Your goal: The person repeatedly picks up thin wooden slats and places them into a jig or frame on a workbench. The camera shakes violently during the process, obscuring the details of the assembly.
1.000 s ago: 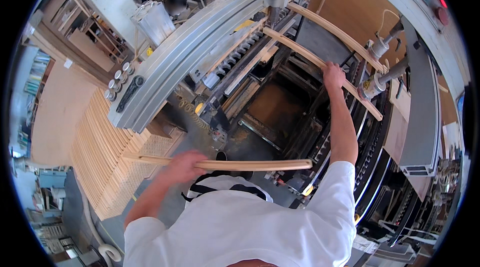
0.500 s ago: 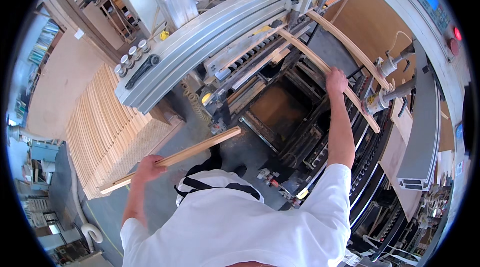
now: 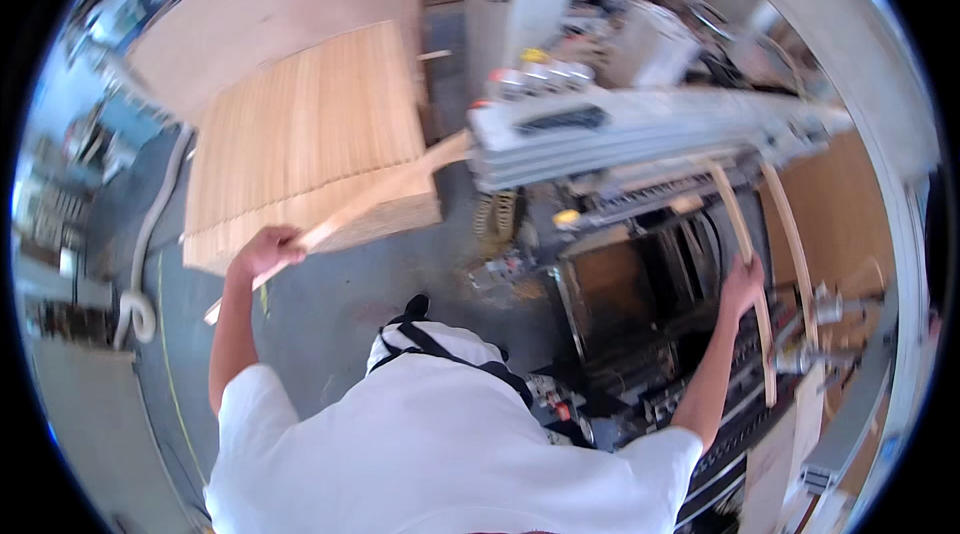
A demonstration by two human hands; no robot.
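A long pale wooden strip (image 3: 372,196) slants across the near side of the neat tan stack of wooden strips (image 3: 310,119), the left hand (image 3: 268,251) closed around it. Well right of that stack, the right hand (image 3: 742,287) curls round a slender curved wooden bar (image 3: 734,217).

pale hose (image 3: 150,232) on floor | yellow line (image 3: 171,364) | blurred upright (image 3: 540,4), probably pillar

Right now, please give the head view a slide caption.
Left hand holds one wooden strip near stacked strips; right hand grips another strip by machinery.
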